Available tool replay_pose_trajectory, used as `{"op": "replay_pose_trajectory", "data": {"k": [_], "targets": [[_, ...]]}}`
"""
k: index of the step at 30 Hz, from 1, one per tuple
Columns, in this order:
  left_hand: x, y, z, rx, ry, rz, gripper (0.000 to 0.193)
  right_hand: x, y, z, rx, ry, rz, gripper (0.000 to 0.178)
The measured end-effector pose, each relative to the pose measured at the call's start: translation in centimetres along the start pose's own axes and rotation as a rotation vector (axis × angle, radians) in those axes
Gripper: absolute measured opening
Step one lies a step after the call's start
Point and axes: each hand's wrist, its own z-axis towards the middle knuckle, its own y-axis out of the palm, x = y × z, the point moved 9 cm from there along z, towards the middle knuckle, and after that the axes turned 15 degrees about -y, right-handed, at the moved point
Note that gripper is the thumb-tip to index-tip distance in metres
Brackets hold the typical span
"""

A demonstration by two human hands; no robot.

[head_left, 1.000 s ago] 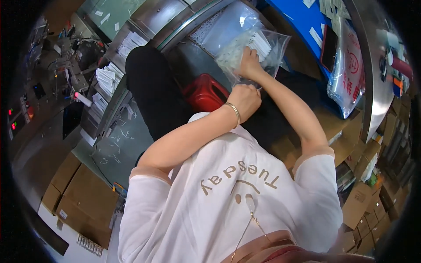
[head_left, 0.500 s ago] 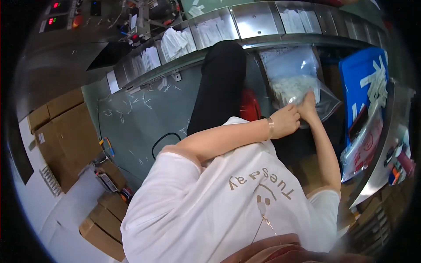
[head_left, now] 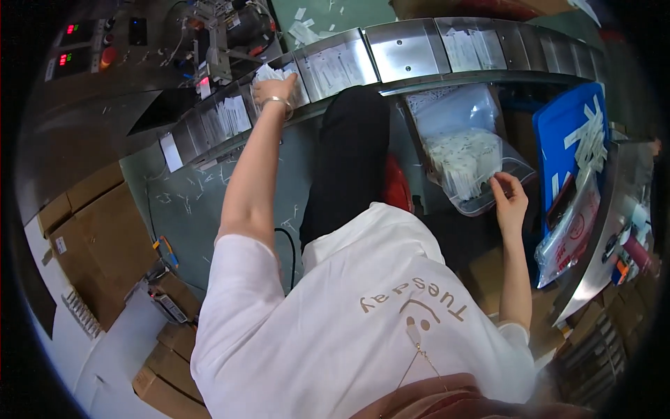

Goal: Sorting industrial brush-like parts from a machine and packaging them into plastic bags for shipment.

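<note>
Factory wkshp (ctrl panel [head_left: 77, 59], cardboard bxs [head_left: 112, 237]).

- Moderate indoor light, fairly even, with a slightly cool cast.
- Sharp glare on the metal bins [head_left: 407, 50] and pale highlights on the plastic bag [head_left: 471, 105].
- The white shirt [head_left: 328, 314] is brightest; the black trousers [head_left: 347, 153] lose detail in shadow.
- Red digits [head_left: 66, 59] glow at upper left.
- Straight edges bend; the corners fall to black.
- Smeary blur at lower right.

Showing a shiny metal tray [head_left: 408, 54] at one o'clock, a glossy plastic bag [head_left: 457, 169] at two, a matt cloth shirt [head_left: 328, 293] at six.
</note>
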Motion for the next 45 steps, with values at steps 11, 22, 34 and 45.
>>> {"op": "replay_pose_trajectory", "data": {"k": [11, 22, 34, 45], "targets": [[-1.2, 0.0, -1.1, 0.024, -0.023, -0.037, 0.103, -3.4, -1.2, -0.2, 0.027, -0.028, -0.088, 0.01], [-0.8, -2.1, -3.2, 0.14, 0.107, -0.183, 0.051, -7.3, 0.5, 2.4, 0.041, -0.155, -0.047, 0.009], [-6.4, -5.6, 1.6, -0.205, 0.255, -1.099, 0.063, -11.0, 4.3, 6.1, 0.012, -0.254, 0.107, 0.011], [-6.2, -10.6, -5.2, -0.666, 0.377, -1.361, 0.05, -21.7, 26.2, 11.9, -0.597, -0.331, 0.489, 0.098]]}}
